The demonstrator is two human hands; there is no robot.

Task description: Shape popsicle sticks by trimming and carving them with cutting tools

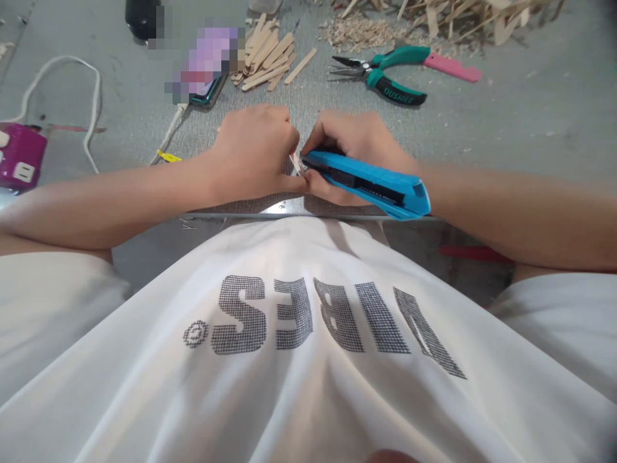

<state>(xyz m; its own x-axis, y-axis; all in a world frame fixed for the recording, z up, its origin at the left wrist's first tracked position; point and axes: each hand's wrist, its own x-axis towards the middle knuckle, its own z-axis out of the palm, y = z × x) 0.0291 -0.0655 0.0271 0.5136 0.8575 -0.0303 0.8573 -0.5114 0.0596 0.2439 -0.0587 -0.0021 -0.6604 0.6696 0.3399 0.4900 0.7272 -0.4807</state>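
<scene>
Blue cutter (pixel 370 180) gripped in curled right hand (pixel 359 141); pale strip (pixel 295 163) pinched by left hand (pixel 258 151) fingers, left of cutter.

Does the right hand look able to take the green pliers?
Probably not immediately: the right hand holds the blue cutter, although nothing visible blocks its way to the green pliers.

At the tabletop's (pixel 506 122) near edge, the left hand (pixel 258 151) sits beside the right hand (pixel 357 138), which holds a utility knife (pixel 385 180). Behind the 2, left to right, lie a phone (pixel 212 95), craft sticks (pixel 270 56) and pliers (pixel 374 76); wood shavings (pixel 366 32) lie behind the pliers. A socket block (pixel 22 151) sits far left.
</scene>
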